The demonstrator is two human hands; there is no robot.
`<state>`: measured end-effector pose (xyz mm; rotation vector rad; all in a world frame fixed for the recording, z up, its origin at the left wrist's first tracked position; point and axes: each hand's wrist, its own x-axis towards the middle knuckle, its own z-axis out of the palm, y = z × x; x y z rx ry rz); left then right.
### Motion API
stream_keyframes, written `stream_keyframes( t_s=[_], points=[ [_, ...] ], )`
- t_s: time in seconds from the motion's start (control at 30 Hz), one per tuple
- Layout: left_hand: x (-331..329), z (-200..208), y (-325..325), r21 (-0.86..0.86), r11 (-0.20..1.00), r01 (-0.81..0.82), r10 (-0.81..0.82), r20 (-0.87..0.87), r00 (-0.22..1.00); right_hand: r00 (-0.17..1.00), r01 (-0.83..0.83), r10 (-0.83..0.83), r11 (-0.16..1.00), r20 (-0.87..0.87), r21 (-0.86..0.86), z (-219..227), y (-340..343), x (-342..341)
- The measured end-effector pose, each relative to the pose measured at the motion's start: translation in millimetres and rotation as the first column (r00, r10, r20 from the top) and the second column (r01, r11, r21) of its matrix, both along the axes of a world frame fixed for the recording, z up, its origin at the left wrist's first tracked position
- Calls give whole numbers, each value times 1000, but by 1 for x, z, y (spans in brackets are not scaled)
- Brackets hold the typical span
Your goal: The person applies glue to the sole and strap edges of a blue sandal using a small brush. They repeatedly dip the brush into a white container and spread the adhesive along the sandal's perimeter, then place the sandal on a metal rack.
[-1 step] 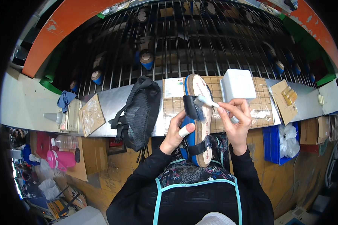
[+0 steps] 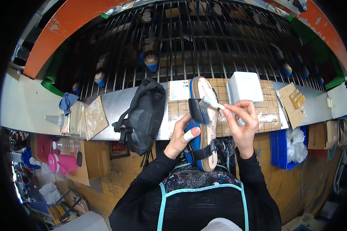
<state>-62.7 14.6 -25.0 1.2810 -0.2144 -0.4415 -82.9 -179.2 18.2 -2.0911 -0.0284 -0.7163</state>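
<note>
A sandal (image 2: pixel 211 133) with a tan footbed, blue side and black straps is held upright lengthwise before me, heel toward my body. My left hand (image 2: pixel 178 135) grips its left side, the thumb wrapped in a white cover and lying along the blue edge. Between thumb and fingertips, my right hand (image 2: pixel 242 124) pinches the pale handle of a small brush (image 2: pixel 215 104). The brush's head rests against the inner side of the front strap (image 2: pixel 198 110); its bristles are hard to make out. Beyond my right hand stands a white plastic container (image 2: pixel 246 86), its opening not visible.
Taped cardboard (image 2: pixel 264 115) covers the ledge under the container. A black mesh bag (image 2: pixel 146 115) lies to the left. Ahead, a rack of metal rollers (image 2: pixel 177 46) carries several shoes. At the lower right stands a blue bin (image 2: pixel 277 150) with clear plastic bags.
</note>
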Motion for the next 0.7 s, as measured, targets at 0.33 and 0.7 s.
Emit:
stream_keyframes(
  t_s=[0.33,0.7],
  points=[
    [10,-4,8,-34,999,16,-13,85,996,987,-119,130,986,96,-114,5,-9,20],
    [14,7,3,-115,991,66,-71,-42,997,985,-118,129,988,114,-101,-10,-23,-3]
  ],
)
